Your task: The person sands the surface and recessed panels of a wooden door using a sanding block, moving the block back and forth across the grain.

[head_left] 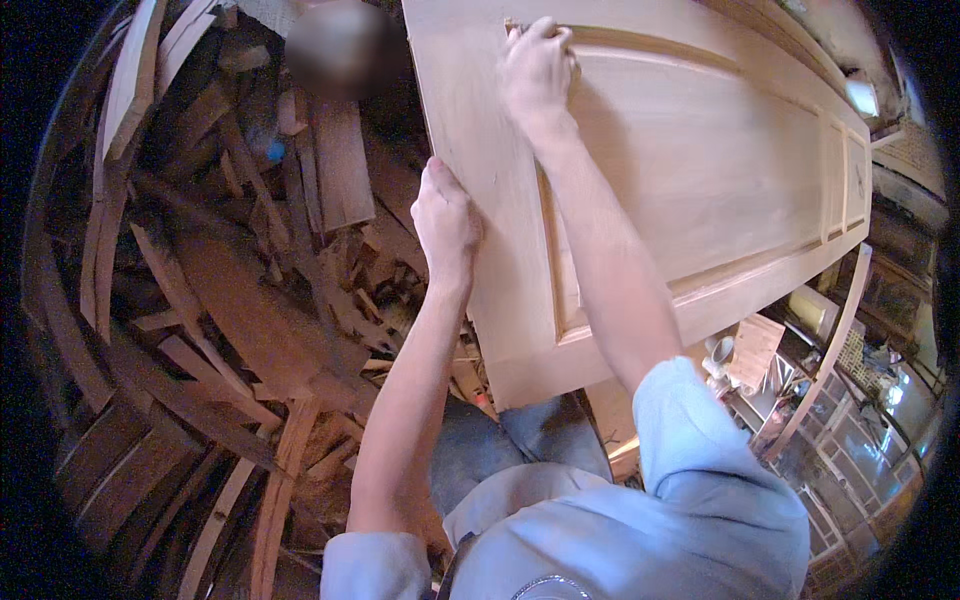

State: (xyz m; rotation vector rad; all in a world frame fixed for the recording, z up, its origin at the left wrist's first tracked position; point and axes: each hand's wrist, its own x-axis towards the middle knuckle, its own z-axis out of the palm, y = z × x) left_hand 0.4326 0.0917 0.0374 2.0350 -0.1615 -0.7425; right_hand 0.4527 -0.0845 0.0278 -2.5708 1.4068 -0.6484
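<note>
A pale wooden panel door [700,160] lies in front of me, its raised moulding framing a large recessed panel. My left hand [445,220] is closed on the door's left edge, the thumb on top and the other fingers mostly out of sight. Farther off, my right hand [540,80] presses down at the far left corner of the moulding, its fingers curled. Whatever those fingers hold, if anything, is hidden beneath them; a small brownish bit shows by the fingertips at the corner.
Wooden boards [345,165] and offcuts are heaped to my left, with long planks [285,500] leaning at the lower left. Under the door's right side stand a white cup-like container [718,352] and a small wooden board [757,348]. A bright lamp [861,97] shows at the far right.
</note>
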